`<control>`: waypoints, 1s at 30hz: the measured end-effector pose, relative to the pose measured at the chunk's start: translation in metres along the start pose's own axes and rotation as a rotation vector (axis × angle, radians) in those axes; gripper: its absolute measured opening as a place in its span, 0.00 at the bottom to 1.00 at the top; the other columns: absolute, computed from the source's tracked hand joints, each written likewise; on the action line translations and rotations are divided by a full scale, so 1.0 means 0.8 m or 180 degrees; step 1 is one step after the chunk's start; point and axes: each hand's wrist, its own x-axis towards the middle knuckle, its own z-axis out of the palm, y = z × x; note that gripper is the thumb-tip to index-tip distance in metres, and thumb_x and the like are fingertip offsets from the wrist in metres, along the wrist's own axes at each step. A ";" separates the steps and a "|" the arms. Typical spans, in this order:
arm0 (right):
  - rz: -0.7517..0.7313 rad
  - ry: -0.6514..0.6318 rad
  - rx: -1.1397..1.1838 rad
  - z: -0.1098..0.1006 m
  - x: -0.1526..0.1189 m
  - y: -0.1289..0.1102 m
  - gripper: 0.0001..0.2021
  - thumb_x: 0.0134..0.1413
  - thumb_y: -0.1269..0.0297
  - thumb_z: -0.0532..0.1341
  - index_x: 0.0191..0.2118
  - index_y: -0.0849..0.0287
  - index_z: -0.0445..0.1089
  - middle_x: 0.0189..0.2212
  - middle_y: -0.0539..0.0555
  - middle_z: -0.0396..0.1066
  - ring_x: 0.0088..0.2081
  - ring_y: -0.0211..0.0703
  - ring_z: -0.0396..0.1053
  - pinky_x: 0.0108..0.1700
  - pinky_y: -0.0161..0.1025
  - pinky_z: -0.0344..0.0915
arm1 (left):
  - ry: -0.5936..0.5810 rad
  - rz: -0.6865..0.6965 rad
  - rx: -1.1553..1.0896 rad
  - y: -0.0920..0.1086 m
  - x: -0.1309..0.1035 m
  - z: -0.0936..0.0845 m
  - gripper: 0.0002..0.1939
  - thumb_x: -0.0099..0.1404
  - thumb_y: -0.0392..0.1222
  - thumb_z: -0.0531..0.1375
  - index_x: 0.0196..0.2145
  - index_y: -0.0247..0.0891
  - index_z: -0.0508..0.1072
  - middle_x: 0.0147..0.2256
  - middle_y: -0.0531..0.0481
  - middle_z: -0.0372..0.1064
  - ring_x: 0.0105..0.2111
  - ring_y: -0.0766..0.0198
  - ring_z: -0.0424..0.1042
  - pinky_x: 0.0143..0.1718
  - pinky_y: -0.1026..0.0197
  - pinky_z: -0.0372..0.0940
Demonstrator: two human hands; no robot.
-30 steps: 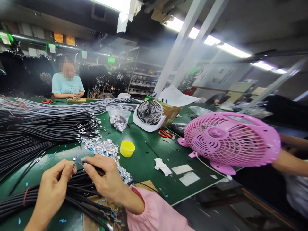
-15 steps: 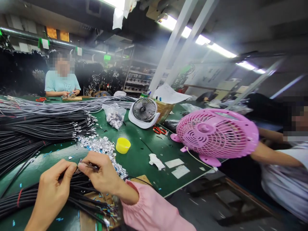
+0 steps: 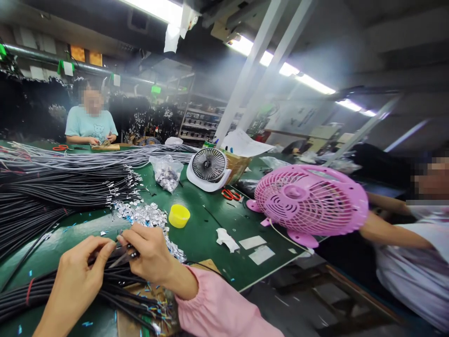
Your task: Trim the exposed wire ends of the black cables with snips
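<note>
My left hand [image 3: 79, 276] is closed in a pinch at the lower left; what lies between its fingertips is too small to make out. Facing it, my right hand [image 3: 149, 255] is wrapped round a small dark tool with a pointed metal blade [image 3: 118, 261], which points down and left. The fingertips of both hands nearly meet. Below them lies a bundle of black cables [image 3: 42, 290] with a red tie and stripped coloured wire ends. A heap of silvery foil pieces [image 3: 150, 215] is just beyond my right hand.
Long cable bundles [image 3: 63, 187] cover the table's left side. A yellow cup [image 3: 179, 216], a plastic bag [image 3: 166, 173], a small white fan [image 3: 209, 168], red-handled scissors [image 3: 230, 194] and a pink fan [image 3: 308, 199] stand farther off. One person sits across, another at right.
The metal blade and dark handle in my right hand now show more clearly below the fingers. Both hands remain in nearly the same place. The view has shifted slightly.
</note>
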 end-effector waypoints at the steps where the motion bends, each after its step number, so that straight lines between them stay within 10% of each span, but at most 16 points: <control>1: 0.0109 -0.0073 0.0179 0.000 0.000 0.001 0.14 0.62 0.69 0.55 0.24 0.57 0.63 0.22 0.50 0.63 0.25 0.38 0.58 0.27 0.37 0.50 | -0.0059 -0.0040 -0.0040 0.000 0.001 -0.002 0.21 0.60 0.59 0.60 0.16 0.44 0.71 0.16 0.54 0.70 0.18 0.62 0.71 0.16 0.66 0.62; 7: 0.1183 -0.0897 0.1583 0.008 0.008 0.003 0.20 0.71 0.54 0.52 0.26 0.55 0.60 0.18 0.44 0.55 0.21 0.35 0.56 0.24 0.32 0.54 | -0.0314 -0.0234 -0.0347 -0.007 0.002 -0.008 0.28 0.59 0.67 0.59 0.16 0.42 0.71 0.17 0.54 0.67 0.18 0.64 0.65 0.18 0.66 0.62; 13: -0.0095 0.0077 0.0382 0.012 0.001 0.004 0.15 0.62 0.63 0.55 0.23 0.56 0.61 0.20 0.48 0.58 0.23 0.36 0.54 0.25 0.37 0.48 | -0.0200 -0.0640 -0.0473 -0.029 -0.009 0.007 0.28 0.58 0.70 0.60 0.20 0.41 0.74 0.17 0.54 0.66 0.17 0.65 0.64 0.16 0.66 0.58; 21: 0.3166 0.0183 0.3046 0.007 0.030 -0.013 0.13 0.42 0.63 0.62 0.17 0.55 0.58 0.12 0.41 0.52 0.16 0.30 0.46 0.18 0.31 0.44 | -0.0048 -0.0192 -0.0065 -0.006 0.000 -0.003 0.34 0.56 0.75 0.56 0.13 0.43 0.72 0.14 0.53 0.66 0.15 0.65 0.66 0.17 0.67 0.63; 25: 0.3337 0.1038 0.3166 -0.003 0.038 -0.004 0.15 0.43 0.55 0.62 0.18 0.54 0.56 0.13 0.40 0.52 0.16 0.28 0.43 0.19 0.31 0.43 | 0.0045 -0.0182 -0.0173 -0.001 -0.001 -0.006 0.34 0.55 0.77 0.58 0.14 0.43 0.74 0.15 0.52 0.69 0.16 0.65 0.69 0.17 0.69 0.65; 30: 0.2717 0.0650 0.2232 -0.009 0.031 -0.015 0.17 0.44 0.58 0.64 0.14 0.57 0.59 0.13 0.44 0.54 0.19 0.31 0.50 0.22 0.33 0.47 | 0.0235 -0.0529 -0.0355 0.006 0.002 -0.004 0.35 0.44 0.81 0.62 0.14 0.43 0.75 0.14 0.51 0.72 0.15 0.62 0.73 0.16 0.68 0.67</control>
